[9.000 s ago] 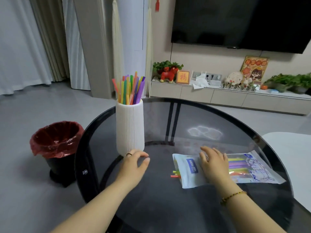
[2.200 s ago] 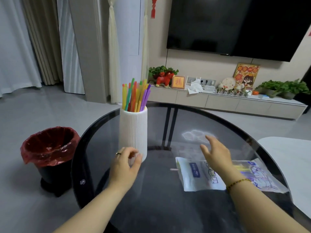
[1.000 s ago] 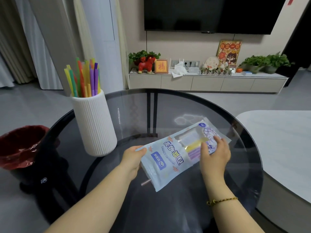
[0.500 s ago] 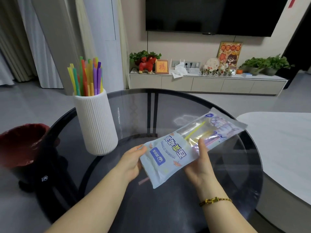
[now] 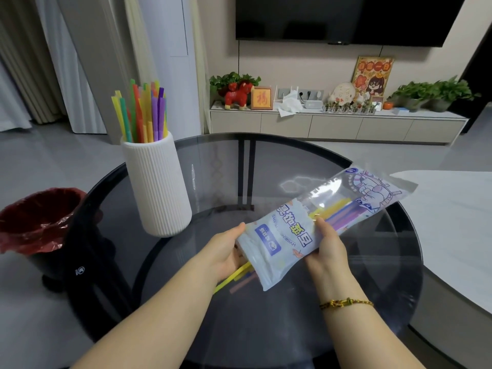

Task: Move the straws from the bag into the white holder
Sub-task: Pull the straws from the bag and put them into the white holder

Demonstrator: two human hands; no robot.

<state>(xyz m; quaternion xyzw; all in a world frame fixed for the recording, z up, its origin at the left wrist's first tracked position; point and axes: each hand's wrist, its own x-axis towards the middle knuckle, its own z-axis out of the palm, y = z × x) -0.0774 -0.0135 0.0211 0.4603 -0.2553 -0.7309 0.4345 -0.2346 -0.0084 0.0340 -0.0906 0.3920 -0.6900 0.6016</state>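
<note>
A: So, where's the bag [image 5: 306, 230]?
B: Tilted above the counter [image 5: 266, 328]. The left hand [image 5: 223, 254] grips its open low end and the right hand [image 5: 327, 249] pinches mid-body, with a few straws [image 5: 234, 278] slipping out.
A: Handling?
B: Light, slick, bendy, I'd judge. Gather them mid-length as a bundle, then move them to the holder [image 5: 157, 187].

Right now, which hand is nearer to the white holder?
Left. The left hand grips the bag a little right of the white holder; the right hand grips it farther right.

Round dark glass table [image 5: 292, 161]; beside it on floor, black bin with red liner [image 5: 40, 222]; behind, wall-mounted black television [image 5: 346, 17].
</note>
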